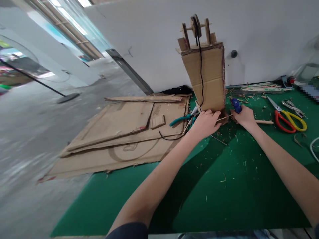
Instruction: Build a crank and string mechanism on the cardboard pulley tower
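A tall cardboard tower point(206, 76) stands against the wall, with a cardboard pulley wheel point(195, 26) on a stick axle at its top. Over the wheel runs a black cord point(201, 71), hanging down the front face. At the tower's foot my left hand point(205, 123) is closed, with a thin wooden stick point(221, 119) between thumb and fingers. Just to the right, my right hand point(244, 117) grips a blue-handled tool point(235, 105); its exact kind is unclear. The stick's right end lies close to my right fingertips.
Teal-handled pliers point(179, 120) lie left of the tower beside stacked cardboard sheets point(112, 121). To the right are scissors point(290, 119) with red and yellow handles, metal pliers point(293, 108) and a wooden rod point(264, 122). Scraps litter the green tabletop point(239, 196).
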`<state>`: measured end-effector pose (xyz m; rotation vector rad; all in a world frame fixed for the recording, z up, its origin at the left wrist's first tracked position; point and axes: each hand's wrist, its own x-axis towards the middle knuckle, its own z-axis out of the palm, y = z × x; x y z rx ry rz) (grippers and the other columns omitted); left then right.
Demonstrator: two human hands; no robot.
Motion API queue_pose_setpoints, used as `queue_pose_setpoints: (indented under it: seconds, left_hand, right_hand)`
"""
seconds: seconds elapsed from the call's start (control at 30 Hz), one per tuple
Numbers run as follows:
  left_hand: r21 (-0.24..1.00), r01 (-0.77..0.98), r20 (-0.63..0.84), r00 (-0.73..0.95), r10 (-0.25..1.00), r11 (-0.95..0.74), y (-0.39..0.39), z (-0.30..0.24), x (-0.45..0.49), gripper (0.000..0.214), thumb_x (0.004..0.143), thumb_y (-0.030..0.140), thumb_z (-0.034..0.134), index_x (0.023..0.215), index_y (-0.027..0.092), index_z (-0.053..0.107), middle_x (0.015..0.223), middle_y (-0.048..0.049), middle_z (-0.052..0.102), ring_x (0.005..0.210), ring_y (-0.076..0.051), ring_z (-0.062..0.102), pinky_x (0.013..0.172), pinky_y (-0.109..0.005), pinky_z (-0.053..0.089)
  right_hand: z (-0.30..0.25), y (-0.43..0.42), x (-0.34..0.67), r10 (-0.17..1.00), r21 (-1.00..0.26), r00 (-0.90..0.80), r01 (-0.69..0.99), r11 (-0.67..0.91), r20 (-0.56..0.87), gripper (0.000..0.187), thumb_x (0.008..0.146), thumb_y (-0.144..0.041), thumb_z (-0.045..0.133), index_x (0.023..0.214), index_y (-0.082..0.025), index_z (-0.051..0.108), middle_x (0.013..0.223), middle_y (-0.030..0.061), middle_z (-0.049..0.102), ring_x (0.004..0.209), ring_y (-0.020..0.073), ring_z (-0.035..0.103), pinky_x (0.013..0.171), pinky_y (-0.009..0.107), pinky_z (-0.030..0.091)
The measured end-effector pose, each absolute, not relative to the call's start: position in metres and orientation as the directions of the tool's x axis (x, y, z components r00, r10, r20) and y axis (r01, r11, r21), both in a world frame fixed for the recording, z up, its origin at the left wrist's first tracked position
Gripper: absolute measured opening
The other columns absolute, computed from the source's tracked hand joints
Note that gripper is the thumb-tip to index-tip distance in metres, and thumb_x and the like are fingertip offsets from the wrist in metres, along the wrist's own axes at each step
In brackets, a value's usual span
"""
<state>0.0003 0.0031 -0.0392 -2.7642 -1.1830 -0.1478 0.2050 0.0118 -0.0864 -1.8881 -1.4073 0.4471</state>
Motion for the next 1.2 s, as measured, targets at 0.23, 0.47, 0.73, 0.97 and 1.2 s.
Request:
queue_pose_setpoints:
  seconds: [0.23, 0.47, 0.73, 0.97, 1.2]
  left_hand:
    - [0.014, 0.728, 0.186, 0.672, 0.717, -0.685, 0.01, -0.049, -0.012, 0.04, 0.09, 0.03, 0.051, 0.126, 0.011, 0.053, 0.103, -0.0136, 0.067, 0.109, -0.028, 0.058, 0.09, -0.039, 0.047]
    - [0.123, 0.733, 0.165, 0.65, 0.742, -0.669, 0.008, -0.045, -0.017, 0.041, 0.09, 0.03, 0.052, 0.128, 0.013, 0.052, 0.105, -0.0121, 0.068, 0.114, -0.028, 0.056, 0.096, -0.041, 0.046]
    - [0.167, 0.727, 0.169, 0.645, 0.746, -0.666, 0.009, -0.048, -0.021, 0.043, 0.089, 0.03, 0.053, 0.129, 0.014, 0.051, 0.106, -0.0118, 0.069, 0.115, -0.028, 0.055, 0.097, -0.042, 0.045]
    - [0.168, 0.73, 0.165, 0.642, 0.749, -0.663, 0.01, -0.048, -0.024, 0.043, 0.089, 0.029, 0.054, 0.128, 0.011, 0.053, 0.106, -0.0129, 0.069, 0.114, -0.026, 0.056, 0.097, -0.04, 0.047]
    - [0.159, 0.706, 0.179, 0.667, 0.723, -0.69, 0.012, -0.049, -0.029, 0.032, 0.089, 0.03, 0.055, 0.117, 0.015, 0.061, 0.103, -0.0107, 0.068, 0.112, -0.025, 0.057, 0.098, -0.039, 0.048]
  right_hand:
    - [-0.092, 0.015, 0.206, 0.916, -0.666, 0.343, 0.736, -0.123, 0.21, 0.021, 0.083, -0.038, 0.058, 0.089, -0.018, 0.061, 0.086, 0.0146, 0.072, 0.082, 0.0304, 0.068, 0.07, 0.037, 0.049]
    - [-0.094, 0.013, 0.206, 0.915, -0.665, 0.334, 0.739, -0.104, 0.228, 0.022, 0.084, -0.038, 0.057, 0.091, -0.018, 0.062, 0.086, 0.0142, 0.071, 0.083, 0.0306, 0.068, 0.071, 0.038, 0.048]
    - [-0.094, 0.012, 0.206, 0.914, -0.656, 0.327, 0.749, -0.095, 0.24, 0.022, 0.084, -0.038, 0.057, 0.092, -0.018, 0.062, 0.084, 0.0134, 0.071, 0.08, 0.03, 0.067, 0.07, 0.037, 0.048]
    - [-0.093, 0.011, 0.205, 0.919, -0.654, 0.319, 0.75, -0.097, 0.229, 0.022, 0.085, -0.036, 0.057, 0.093, -0.017, 0.062, 0.084, 0.0135, 0.07, 0.081, 0.0301, 0.067, 0.07, 0.037, 0.047]
    - [-0.093, 0.01, 0.205, 0.921, -0.666, 0.315, 0.74, -0.087, 0.229, 0.024, 0.085, -0.037, 0.056, 0.096, -0.016, 0.062, 0.083, 0.0125, 0.069, 0.078, 0.0288, 0.067, 0.07, 0.038, 0.048]
